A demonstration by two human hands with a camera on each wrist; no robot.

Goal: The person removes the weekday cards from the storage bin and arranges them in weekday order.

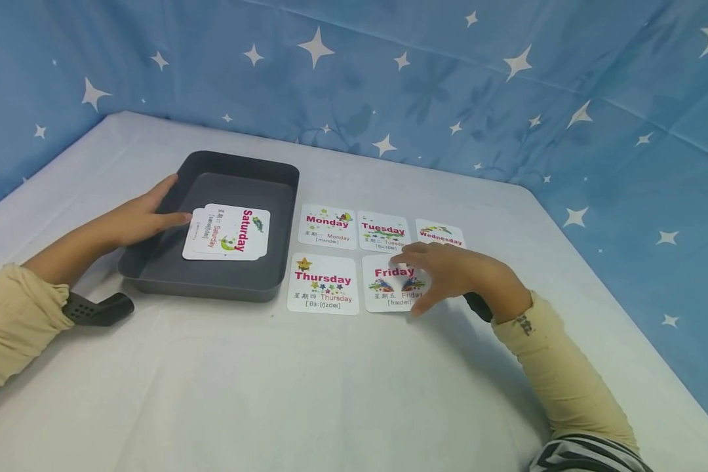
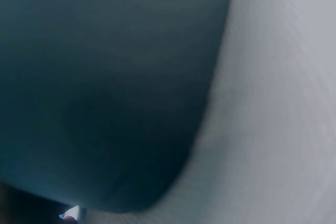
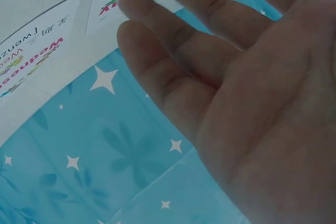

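My left hand (image 1: 138, 219) grips gray tray (image 1: 200, 288) at 9 o'clock; my right hand (image 1: 457, 272), loosely spread, arches over Friday card (image 1: 383, 287) from 3 o'clock, contact unclear.

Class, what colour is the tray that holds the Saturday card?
The tray is dark grey; it shows best in the head view.

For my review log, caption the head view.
Right hand at a square white Friday card; left hand at a dark-grey rectangular tray.
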